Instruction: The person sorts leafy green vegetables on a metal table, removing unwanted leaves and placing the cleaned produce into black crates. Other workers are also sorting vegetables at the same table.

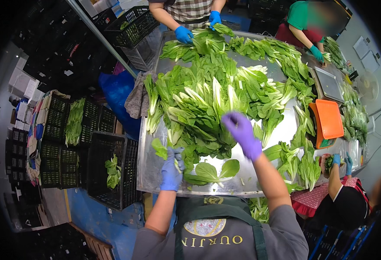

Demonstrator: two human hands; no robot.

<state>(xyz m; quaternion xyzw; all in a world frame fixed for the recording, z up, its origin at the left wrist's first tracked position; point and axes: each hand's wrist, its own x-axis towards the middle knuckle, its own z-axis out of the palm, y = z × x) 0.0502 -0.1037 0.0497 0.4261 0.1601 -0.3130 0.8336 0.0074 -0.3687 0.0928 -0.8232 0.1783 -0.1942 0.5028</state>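
Observation:
My left hand (172,172), in a blue-violet glove, is closed around a leafy green (159,149) near the front left of the metal table (150,169). Part of a pale stem shows between its fingers. My right hand (244,135), gloved in purple and slightly blurred, hovers at the near right side of a large heap of leafy greens (200,100) with white stems. Its fingers curl toward the thumb; whether anything is between them is unclear. A few loose leaves (210,172) lie on the metal between my two arms.
A black plastic crate (94,162) with some greens stands left of the table. An orange scale (329,120) and a metal tray (329,84) are at the right. Co-workers with gloved hands (184,34) work at the far side and right. A metal pole (101,37) rises at far left.

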